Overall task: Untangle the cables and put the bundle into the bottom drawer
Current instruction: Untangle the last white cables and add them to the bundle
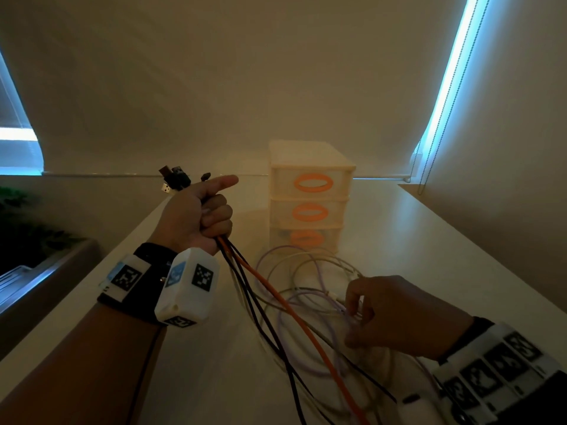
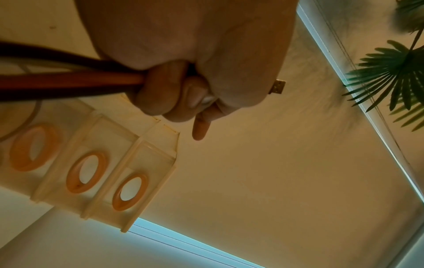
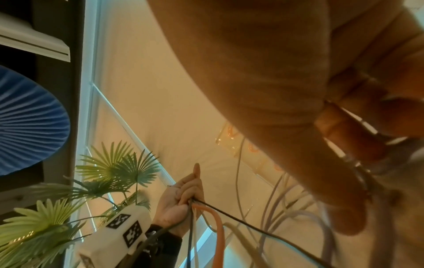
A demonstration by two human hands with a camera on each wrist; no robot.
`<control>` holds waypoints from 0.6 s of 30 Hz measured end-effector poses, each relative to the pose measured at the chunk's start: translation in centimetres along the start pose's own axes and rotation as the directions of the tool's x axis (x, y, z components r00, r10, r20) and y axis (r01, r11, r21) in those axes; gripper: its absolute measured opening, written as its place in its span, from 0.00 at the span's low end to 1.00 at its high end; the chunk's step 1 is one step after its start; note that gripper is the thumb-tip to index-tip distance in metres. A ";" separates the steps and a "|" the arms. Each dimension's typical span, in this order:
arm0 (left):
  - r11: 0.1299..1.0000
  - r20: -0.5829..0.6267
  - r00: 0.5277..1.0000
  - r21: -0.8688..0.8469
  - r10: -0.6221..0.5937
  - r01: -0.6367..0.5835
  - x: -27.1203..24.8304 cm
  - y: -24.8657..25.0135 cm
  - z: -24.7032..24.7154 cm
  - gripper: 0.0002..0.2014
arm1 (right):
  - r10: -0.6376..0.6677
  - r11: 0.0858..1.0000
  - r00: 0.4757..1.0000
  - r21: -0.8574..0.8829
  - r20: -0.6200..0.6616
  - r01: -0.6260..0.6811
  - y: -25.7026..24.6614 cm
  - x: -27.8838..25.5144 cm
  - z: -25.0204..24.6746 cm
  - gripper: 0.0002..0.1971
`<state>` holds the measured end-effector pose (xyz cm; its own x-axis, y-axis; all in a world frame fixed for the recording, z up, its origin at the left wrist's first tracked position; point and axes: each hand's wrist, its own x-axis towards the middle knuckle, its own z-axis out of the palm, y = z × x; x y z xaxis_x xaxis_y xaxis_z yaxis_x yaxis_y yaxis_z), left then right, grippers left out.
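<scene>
The job looks about half done. Some cables are sorted and held together, but the pale ones are in a messy pile on the white table. The little drawer unit stands at the back of the table, and all three drawers look closed. The bottom drawer with its orange ring handle must be opened later, and nothing is in it that I can see.

The left hand is up in the air, squeezed tight around the orange cable and some dark cables. Its pointer finger sticks out straight. The plugs poke out of the top of the fist.

The right hand is down low on the pile. Its fingers are bent and pinch a loop of the pale purple cable.
</scene>
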<state>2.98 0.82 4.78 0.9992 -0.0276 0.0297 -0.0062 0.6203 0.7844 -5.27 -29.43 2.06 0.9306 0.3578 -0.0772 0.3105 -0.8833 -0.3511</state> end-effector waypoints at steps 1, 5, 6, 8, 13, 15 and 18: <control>1.000 -0.008 1.000 0.007 0.001 -0.001 0.0 -0.1 0.0 0.11 | -0.007 1.000 1.000 -0.028 0.013 0.007 0.0 0.1 0.0 0.14; 1.000 -0.039 0.999 0.012 -0.010 0.011 0.0 -0.4 0.4 0.14 | -0.037 0.986 0.999 -0.160 0.008 0.038 -0.3 0.9 0.4 0.05; 1.000 -0.042 0.999 0.012 -0.014 0.014 -0.1 -0.5 0.5 0.14 | -0.033 0.982 0.999 -0.184 0.013 0.035 -0.4 1.2 0.4 0.05; 1.000 -0.043 0.999 0.012 -0.024 0.025 -0.2 -0.6 0.7 0.14 | -0.024 0.972 0.999 -0.233 0.039 0.033 -0.8 1.6 0.1 0.06; 0.998 -0.034 0.998 0.028 -0.048 0.049 -0.4 -1.2 1.0 0.14 | 0.008 0.929 0.996 -0.370 0.086 0.024 -1.0 3.1 -0.5 0.11; 0.998 -0.029 0.998 0.031 -0.058 0.059 -0.5 -1.4 1.2 0.14 | 0.026 0.930 0.998 -0.368 0.053 -0.005 -1.0 3.9 -0.8 0.10; 0.997 -0.017 0.997 0.031 -0.070 0.070 -0.7 -1.7 1.6 0.14 | 0.005 0.972 0.999 -0.234 -0.048 -0.016 -1.1 4.7 -2.4 0.06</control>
<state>2.26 -1.48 4.38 0.9977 -0.0574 -0.0354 0.0626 0.5924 0.8032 -0.75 -27.47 4.31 0.9403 0.3387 -0.0337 0.3325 -0.9352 -0.1221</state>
